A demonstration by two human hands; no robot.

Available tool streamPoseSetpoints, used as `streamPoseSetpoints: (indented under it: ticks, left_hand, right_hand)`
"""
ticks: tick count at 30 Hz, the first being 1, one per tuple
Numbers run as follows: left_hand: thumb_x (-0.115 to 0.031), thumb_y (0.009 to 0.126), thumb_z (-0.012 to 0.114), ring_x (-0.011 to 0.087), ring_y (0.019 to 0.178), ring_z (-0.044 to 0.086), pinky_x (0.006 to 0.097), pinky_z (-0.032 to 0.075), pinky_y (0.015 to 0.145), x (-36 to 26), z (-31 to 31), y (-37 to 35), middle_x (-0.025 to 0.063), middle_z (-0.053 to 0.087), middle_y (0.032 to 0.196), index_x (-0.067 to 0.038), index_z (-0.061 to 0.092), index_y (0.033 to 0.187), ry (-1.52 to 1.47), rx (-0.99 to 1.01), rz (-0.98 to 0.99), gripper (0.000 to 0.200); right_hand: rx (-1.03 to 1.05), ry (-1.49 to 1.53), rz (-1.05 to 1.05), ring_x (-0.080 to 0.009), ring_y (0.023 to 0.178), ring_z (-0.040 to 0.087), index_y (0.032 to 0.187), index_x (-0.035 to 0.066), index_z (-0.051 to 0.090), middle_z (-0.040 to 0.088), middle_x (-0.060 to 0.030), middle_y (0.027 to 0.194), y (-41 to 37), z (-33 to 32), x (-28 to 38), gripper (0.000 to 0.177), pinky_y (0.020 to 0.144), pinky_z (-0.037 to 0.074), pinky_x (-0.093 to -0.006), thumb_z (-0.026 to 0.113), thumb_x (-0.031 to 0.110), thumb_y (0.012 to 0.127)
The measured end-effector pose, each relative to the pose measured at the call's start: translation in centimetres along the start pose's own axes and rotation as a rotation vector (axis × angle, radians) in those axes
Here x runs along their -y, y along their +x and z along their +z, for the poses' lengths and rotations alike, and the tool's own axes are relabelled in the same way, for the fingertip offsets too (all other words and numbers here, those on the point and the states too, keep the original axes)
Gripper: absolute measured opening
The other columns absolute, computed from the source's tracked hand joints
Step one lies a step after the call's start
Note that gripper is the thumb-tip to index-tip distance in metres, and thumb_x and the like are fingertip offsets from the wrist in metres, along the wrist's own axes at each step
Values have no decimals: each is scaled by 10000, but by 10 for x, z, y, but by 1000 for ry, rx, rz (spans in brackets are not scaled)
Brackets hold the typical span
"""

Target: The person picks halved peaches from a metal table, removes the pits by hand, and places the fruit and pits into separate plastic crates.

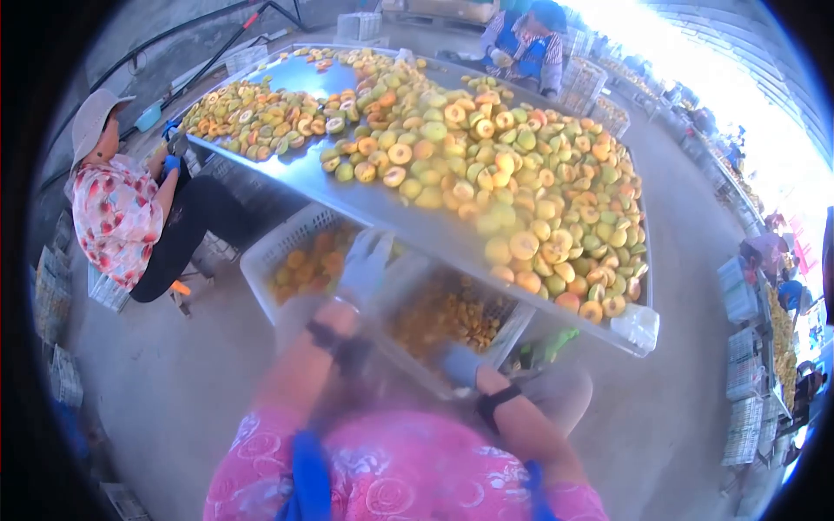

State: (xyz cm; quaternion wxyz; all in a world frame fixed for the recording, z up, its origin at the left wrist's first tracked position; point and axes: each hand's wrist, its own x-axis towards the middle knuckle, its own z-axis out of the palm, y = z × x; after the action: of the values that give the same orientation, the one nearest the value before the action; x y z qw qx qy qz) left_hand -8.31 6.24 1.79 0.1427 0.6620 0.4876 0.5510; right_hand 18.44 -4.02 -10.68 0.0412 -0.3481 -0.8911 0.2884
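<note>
1. The left hand (365, 265), gloved, is held over the white crate (261, 260), just below the worktop (382, 208) edge. The fingers are spread, so the grip is read as released, with nothing held.
2. The right hand (458, 365), gloved, is seen at 4 o'clock from the left, at the near rim of the second crate (519, 328). The grip cannot be told because of blur.
3. Risk, judged: fruit halves (521, 200) are heaped right up to the worktop edge, so a brush by either hand could send some rolling to the floor. Halves could also be dropped into the wrong crate, as the two stand touching.
4. Materials: the worktop is smooth sheet metal. The crates are latticed plastic. The halves are round, yellow-orange and cupped. The second crate's contents are smaller and darker.
5. A seated co-worker (117, 217) is seen at 9 o'clock.
</note>
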Motion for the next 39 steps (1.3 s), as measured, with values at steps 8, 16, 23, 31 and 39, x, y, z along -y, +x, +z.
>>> streamPoseSetpoints:
  ticks: [8, 16, 23, 31, 39]
  left_hand:
    - [-162, 895, 595, 305, 1075, 580, 348, 460, 936, -45, 26, 61, 163, 569, 1167, -13, 623, 1093, 138, 151, 251, 250]
    - [-353, 893, 568, 348, 850, 642, 437, 516, 743, -33, 71, 90, 135, 662, 931, -100, 636, 963, 395, 503, -30, 272]
    - [-341, 885, 580, 338, 767, 646, 458, 513, 661, -29, 77, 89, 109, 650, 843, -129, 598, 934, 342, 496, 1, 218]
    - [-329, 871, 596, 338, 765, 647, 456, 514, 652, -35, 70, 94, 114, 644, 852, -112, 585, 992, 274, 509, -6, 248]
    - [-314, 802, 661, 351, 1051, 588, 446, 504, 844, -37, 69, 96, 149, 506, 1280, -81, 459, 1300, 263, 446, -55, 586]
  right_hand:
    - [-442, 513, 624, -83, 657, 543, 1059, 54, 588, 597, 12, 830, 24, -205, 64, 268, 526, 460, -255, 657, 237, 877]
    - [-526, 268, 488, -313, 957, 606, 1059, 64, 612, 638, -125, 1022, 94, -365, -18, 288, 822, 487, -385, 604, 227, 822]
    - [-353, -567, 412, -358, 1109, 572, 1149, 103, 620, 620, -148, 1185, 214, -422, -189, 367, 953, 438, -434, 487, 329, 892]
    - [-33, -879, 286, -327, 1206, 540, 1283, 85, 536, 581, -148, 1275, 273, -419, -251, 380, 970, 459, -406, 439, 244, 952]
    - [74, -621, 397, -314, 1141, 558, 1271, 97, 540, 570, -119, 1270, 224, -393, -169, 421, 942, 424, -424, 376, 331, 962]
